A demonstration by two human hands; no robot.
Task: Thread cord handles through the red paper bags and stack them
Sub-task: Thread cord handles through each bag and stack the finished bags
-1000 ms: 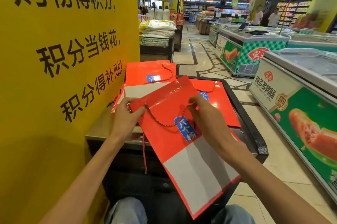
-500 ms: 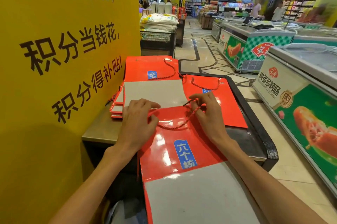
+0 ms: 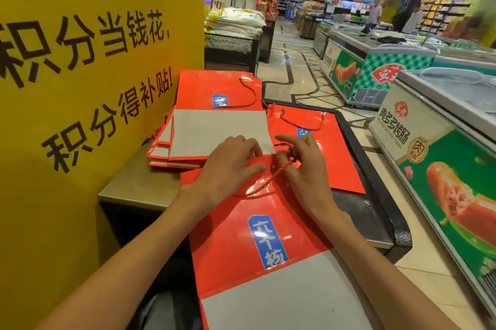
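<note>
A red paper bag (image 3: 249, 233) with a blue label lies flat, its top edge on the tabletop (image 3: 139, 184) and its grey lower part hanging off the near edge toward the person. The left hand (image 3: 228, 166) rests flat on the bag's top edge, fingers straight and spread, pressing the paper down and holding nothing. The right hand (image 3: 303, 166) sits just right of it, its fingers curled and pinching the red cord (image 3: 264, 183), which loops across the bag below the left hand. Just beyond the bag's top edge lies a stack of bags (image 3: 212, 128) with cords fitted. To the right of that stack another red bag (image 3: 335, 152) lies flat on the tabletop.
</note>
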